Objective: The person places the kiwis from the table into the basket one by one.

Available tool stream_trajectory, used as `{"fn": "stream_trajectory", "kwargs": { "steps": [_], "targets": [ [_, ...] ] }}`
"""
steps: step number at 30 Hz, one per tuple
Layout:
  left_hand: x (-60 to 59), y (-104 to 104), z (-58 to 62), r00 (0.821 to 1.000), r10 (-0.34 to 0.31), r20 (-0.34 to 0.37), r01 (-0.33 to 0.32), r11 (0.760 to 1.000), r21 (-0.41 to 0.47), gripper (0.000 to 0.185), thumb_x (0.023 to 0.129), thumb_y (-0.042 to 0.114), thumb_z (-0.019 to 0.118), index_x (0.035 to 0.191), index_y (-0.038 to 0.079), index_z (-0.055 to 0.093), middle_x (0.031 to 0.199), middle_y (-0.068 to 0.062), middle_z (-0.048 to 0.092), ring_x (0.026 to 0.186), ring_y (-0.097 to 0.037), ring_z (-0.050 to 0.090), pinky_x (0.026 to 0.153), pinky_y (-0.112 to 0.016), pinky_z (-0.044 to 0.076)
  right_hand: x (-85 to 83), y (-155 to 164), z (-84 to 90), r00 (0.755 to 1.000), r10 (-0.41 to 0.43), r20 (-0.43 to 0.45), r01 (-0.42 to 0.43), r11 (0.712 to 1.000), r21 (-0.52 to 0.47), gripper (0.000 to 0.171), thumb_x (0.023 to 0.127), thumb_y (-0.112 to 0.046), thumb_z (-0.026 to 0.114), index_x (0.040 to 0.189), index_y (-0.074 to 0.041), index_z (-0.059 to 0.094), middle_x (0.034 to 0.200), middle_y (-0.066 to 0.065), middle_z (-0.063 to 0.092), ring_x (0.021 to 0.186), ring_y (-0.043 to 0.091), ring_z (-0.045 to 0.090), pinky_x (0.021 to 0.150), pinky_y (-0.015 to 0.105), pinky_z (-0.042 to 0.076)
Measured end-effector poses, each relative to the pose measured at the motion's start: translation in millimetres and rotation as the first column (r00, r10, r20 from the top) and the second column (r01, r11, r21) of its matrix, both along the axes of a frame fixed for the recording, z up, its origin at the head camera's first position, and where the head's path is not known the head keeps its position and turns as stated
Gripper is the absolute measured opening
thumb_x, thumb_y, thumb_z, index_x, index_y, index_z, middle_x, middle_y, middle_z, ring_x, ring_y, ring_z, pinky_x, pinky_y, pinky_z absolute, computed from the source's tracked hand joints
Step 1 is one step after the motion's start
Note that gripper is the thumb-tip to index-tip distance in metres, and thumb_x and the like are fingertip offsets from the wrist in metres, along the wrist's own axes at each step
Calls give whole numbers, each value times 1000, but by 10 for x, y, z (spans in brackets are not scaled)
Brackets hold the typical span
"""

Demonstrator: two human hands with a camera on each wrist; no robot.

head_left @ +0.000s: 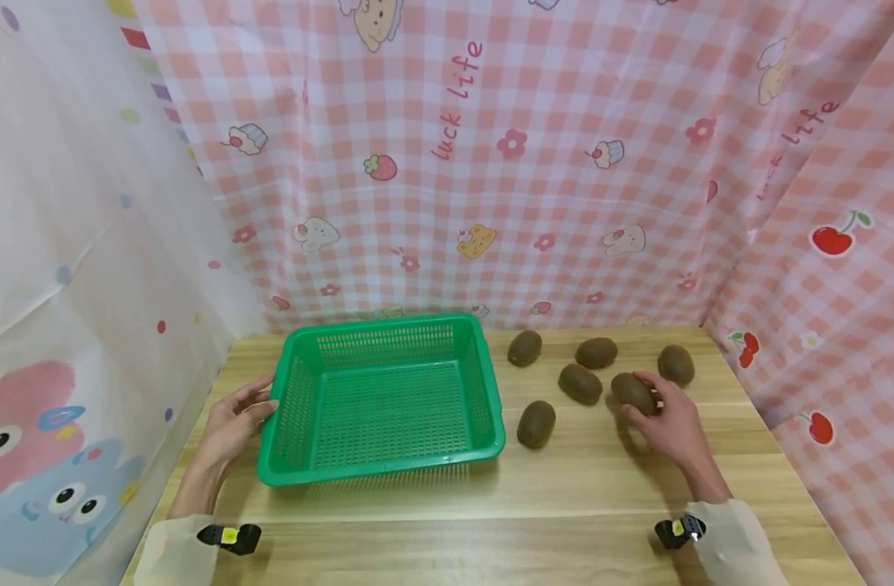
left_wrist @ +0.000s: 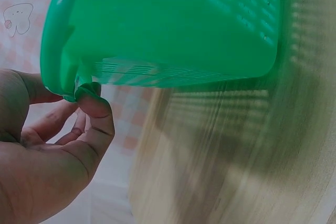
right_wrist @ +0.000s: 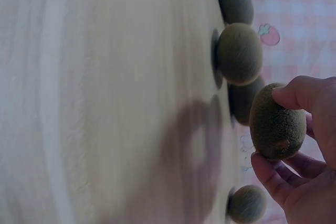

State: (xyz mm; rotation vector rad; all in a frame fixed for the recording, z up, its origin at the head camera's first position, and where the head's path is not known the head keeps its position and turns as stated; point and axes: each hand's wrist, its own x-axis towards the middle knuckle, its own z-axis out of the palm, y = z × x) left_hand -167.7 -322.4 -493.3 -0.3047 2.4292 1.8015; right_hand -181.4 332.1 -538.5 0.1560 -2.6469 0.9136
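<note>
My left hand (head_left: 230, 423) pinches the left rim of a green plastic basket (head_left: 381, 472). In the left wrist view, thumb and fingers (left_wrist: 97, 116) meet at the rim's edge, below the basket's smooth wall (left_wrist: 173, 30). On the right, my right hand (head_left: 670, 423) holds a brown fuzzy kiwi (head_left: 633, 394) between thumb and fingertips. The right wrist view shows that kiwi (right_wrist: 278, 124) raised off the wood, with the hand's shadow falling on the tabletop. Nearest to it stand a kiwi (head_left: 676, 365) to the right and another kiwi (head_left: 580, 383) to the left.
More kiwis lie between basket and right hand: one at the back (head_left: 524, 347), a kiwi (head_left: 596, 352) beside it and a kiwi (head_left: 536, 424) near the basket's right side. A checked pink cloth (head_left: 447, 195) hangs behind the wooden table (head_left: 447, 529), a white cloth (head_left: 124, 244) at left.
</note>
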Motion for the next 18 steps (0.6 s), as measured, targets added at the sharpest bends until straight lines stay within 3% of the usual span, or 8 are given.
{"fn": "stream_trajectory", "kwargs": {
  "steps": [8,18],
  "targets": [
    [16,-11,-10,1000,17,-8,-17,1000,9,60,104,17,62,159,7,39,109,19,60,93,4,62,79,-18,57,-37,-183,112,999,34,-10,-34,999,-15,53,84,-5,81,134,1,62,118,24,66,104,35,63,72,24,55],
    [-1,1,-15,1000,16,6,-16,1000,19,61,104,18,62,160,11,38,116,14,58,97,4,62,83,-16,57,-96,-354,205,998,60,-13,-61,998,-20,55,86,-9,80,137,-2,61,126,24,63,107,36,62,77,31,55]
  ]
}}
